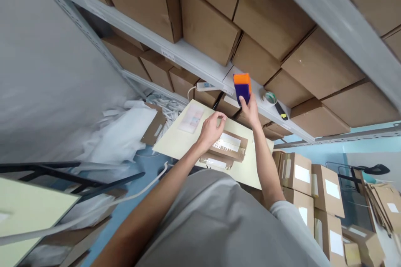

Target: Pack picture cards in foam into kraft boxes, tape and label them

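My right hand [249, 110] is closed around a small box-shaped object [242, 87], orange on top and dark blue-purple below. It is raised at the front edge of a grey metal shelf [200, 64]; what kind of thing it is, I cannot tell. My left hand [213, 129] hovers over a cream tabletop [169, 144], its fingers loosely curled with a gap to the thumb and nothing visible between them. Just below that hand lies a narrow cardboard box [239, 155] with a white label and clear tape. A second taped cardboard piece [216, 161] sits nearer my body.
Beside the raised hand, a tape roll [270, 97] and a black-and-yellow cutter [281, 111] rest on the shelf. A white power strip [206, 86] is at its edge. Cardboard boxes [206, 23] fill the shelves; labelled boxes [302, 173] stand right. A white cable [125, 197] crosses the left.
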{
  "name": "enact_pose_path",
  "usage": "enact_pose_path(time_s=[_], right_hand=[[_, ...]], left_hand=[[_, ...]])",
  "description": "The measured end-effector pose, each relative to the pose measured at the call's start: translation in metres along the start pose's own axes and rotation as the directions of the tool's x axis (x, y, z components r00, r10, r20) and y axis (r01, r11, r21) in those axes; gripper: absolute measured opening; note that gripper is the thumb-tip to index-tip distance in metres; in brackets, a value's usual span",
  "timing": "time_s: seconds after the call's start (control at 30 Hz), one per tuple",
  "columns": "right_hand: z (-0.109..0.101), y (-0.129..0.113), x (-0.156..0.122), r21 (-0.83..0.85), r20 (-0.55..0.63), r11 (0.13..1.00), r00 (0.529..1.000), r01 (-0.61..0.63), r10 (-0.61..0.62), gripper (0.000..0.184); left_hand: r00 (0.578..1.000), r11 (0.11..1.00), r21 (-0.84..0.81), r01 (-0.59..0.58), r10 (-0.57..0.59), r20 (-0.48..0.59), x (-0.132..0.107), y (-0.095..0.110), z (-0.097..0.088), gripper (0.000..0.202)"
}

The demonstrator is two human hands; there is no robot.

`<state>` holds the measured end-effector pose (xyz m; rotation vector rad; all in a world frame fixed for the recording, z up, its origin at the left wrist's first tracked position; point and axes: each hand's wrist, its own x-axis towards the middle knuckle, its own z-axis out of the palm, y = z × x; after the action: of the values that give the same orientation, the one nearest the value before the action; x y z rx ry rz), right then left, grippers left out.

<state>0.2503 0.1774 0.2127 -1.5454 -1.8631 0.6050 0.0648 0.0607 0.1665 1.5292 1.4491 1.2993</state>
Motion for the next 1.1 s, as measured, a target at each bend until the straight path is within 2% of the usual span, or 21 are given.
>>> enact_pose_path(time_s=[0.07, 0.13, 0.2, 0.3, 0.47, 0.63, 0.8, 0.87, 0.97, 1.1], right_hand=[[0.012, -0.003, -0.056, 0.302, 0.018, 0.953, 1.000, -0.009, 0.004, 0.059], [0.026, -0.009, -0.108, 0.508, 0.068, 0.857, 0.996, -0.088, 0.062, 0.062], [0.041, -0.016, -0.146, 0.606, 0.112, 0.775, 0.984, -0.177, 0.137, 0.067], [0.058, -0.022, -0.179, 0.631, 0.136, 0.730, 0.964, -0.263, 0.230, 0.076], [0.063, -0.021, -0.202, 0.600, 0.113, 0.738, 0.947, -0.307, 0.302, 0.080], [0.059, -0.013, -0.211, 0.607, 0.213, 0.719, 0.941, -0.339, 0.264, 0.077], [0.061, 0.000, -0.215, 0.582, 0.242, 0.736, 0.938, -0.346, 0.249, 0.069], [0.060, 0.002, -0.219, 0.561, 0.248, 0.760, 0.942, -0.329, 0.224, 0.067], [0.054, 0.004, -0.226, 0.523, 0.278, 0.790, 0.940, -0.321, 0.198, 0.063], [0.042, 0.008, -0.234, 0.444, 0.318, 0.836, 0.929, -0.321, 0.188, 0.056]], left_hand=[[1.000, 0.996, -0.089, 0.001, -0.001, 0.001, -0.022, 0.000, -0.007, 0.019], [1.000, 0.990, -0.143, 0.001, 0.003, 0.026, -0.044, 0.002, -0.014, 0.021], [0.998, 0.989, -0.146, 0.006, 0.002, 0.056, -0.063, 0.003, -0.018, 0.021], [0.997, 0.991, -0.135, 0.018, -0.008, 0.071, -0.080, 0.000, -0.021, 0.022], [0.994, 0.987, -0.144, 0.068, -0.054, 0.095, -0.087, -0.008, -0.021, 0.030], [0.979, 0.982, -0.150, 0.117, -0.089, 0.185, -0.094, -0.011, -0.023, 0.029], [0.979, 0.994, -0.067, 0.089, -0.075, 0.191, -0.099, -0.020, -0.028, 0.024], [0.983, 0.988, -0.093, 0.120, -0.105, 0.153, -0.095, -0.023, -0.030, 0.032], [0.982, 0.958, -0.225, 0.177, -0.156, 0.108, -0.082, -0.022, -0.034, 0.047], [0.976, 0.941, -0.271, 0.203, -0.172, 0.137, -0.065, -0.018, -0.038, 0.048]])
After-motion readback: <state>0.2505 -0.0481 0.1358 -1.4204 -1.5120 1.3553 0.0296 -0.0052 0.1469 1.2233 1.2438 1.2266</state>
